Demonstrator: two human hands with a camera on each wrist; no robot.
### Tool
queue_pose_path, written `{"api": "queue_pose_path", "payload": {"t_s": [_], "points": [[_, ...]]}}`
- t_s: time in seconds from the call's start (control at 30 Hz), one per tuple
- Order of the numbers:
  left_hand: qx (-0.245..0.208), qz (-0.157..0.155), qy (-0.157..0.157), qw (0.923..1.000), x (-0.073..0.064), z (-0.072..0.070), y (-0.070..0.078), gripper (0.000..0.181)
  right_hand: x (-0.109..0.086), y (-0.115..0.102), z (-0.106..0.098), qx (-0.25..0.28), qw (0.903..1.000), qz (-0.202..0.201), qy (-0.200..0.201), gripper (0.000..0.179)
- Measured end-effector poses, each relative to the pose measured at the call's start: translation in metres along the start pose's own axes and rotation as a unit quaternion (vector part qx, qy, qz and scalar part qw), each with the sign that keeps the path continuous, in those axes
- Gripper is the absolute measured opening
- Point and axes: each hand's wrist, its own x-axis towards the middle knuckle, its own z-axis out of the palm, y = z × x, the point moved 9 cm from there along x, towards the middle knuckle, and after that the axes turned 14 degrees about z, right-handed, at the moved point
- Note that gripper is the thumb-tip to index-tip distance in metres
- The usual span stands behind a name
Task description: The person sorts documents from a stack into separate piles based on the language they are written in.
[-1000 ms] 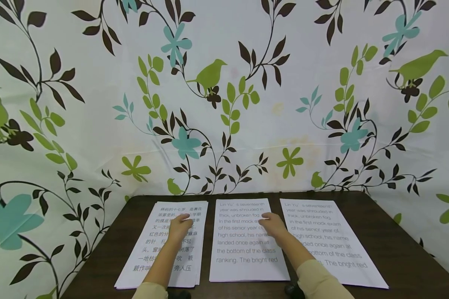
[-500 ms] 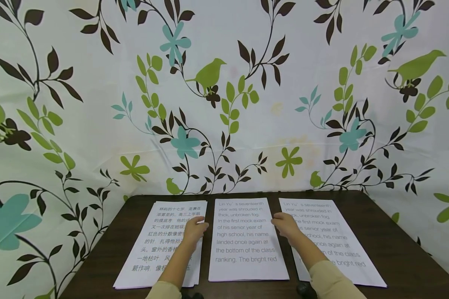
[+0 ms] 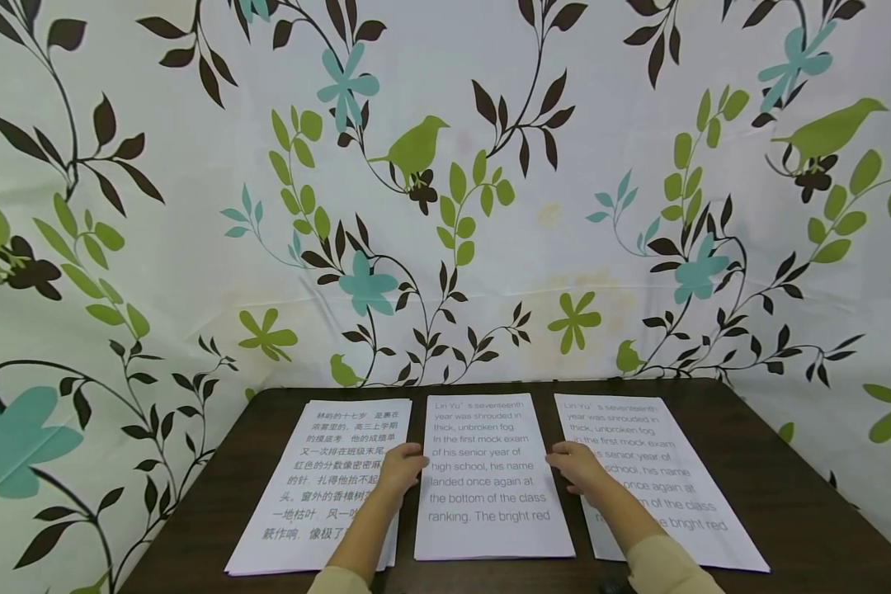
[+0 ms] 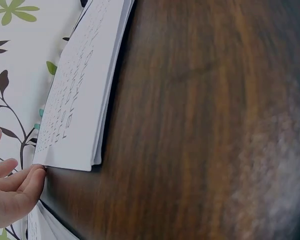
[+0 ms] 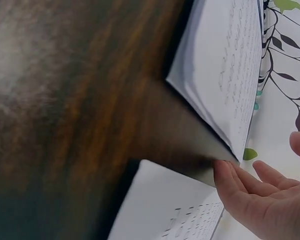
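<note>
My two hands are at the middle paper stack (image 3: 483, 487), one on each side of it. It lies flat on the dark wooden surface (image 3: 181, 528), between the other two piles, its big English print facing me upright.

My left hand (image 3: 401, 469) is at its left edge, fingers (image 4: 36, 182) stretched out and lying side by side, with the thumb standing off from them; the tips meet the edge of the paper and pinch nothing. My right hand (image 3: 577, 469) mirrors it at the right edge: the fingers are extended, the thumb is well clear of them, and the fingertips touch the side of the stack.

On my left lies the left paper stack (image 3: 319, 478), printed in Chinese, a few sheets showing out of line along its right edge; my left forearm crosses above its lower right part. On my right is the right paper stack (image 3: 686, 495), in English, set at a slant, with my right forearm across its left side. Both my sleeves (image 3: 668, 568) are pale yellow. Behind the surface hangs a white cloth (image 3: 505, 280) printed with leaves, flowers and green birds.
</note>
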Motion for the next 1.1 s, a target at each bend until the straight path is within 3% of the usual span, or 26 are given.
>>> {"api": "queue_pose_path", "payload": {"t_s": [0.2, 0.37, 0.8, 1.0, 1.1], "points": [[0.001, -0.014, -0.001, 0.9999, 0.001, 0.001, -0.007, 0.041, -0.001, 0.004, 0.001, 0.02, 0.9996, -0.008, -0.018, 0.047], [0.002, -0.008, -0.004, 1.0, 0.0, 0.003, -0.006, 0.041, -0.003, 0.002, 0.006, 0.021, 0.9989, -0.02, -0.035, 0.047], [0.03, 0.002, -0.009, 0.9995, -0.001, 0.005, 0.005, 0.041, -0.011, -0.007, 0.007, 0.01, 0.9994, -0.025, -0.021, 0.046], [-0.031, 0.033, 0.008, 0.999, 0.001, 0.006, 0.011, 0.045, -0.006, -0.003, 0.004, 0.054, 0.9983, -0.018, 0.002, 0.044], [-0.042, 0.036, -0.004, 0.9985, 0.0, 0.01, 0.007, 0.048, -0.002, 0.003, 0.004, 0.063, 0.9979, -0.005, 0.011, 0.045]]}}
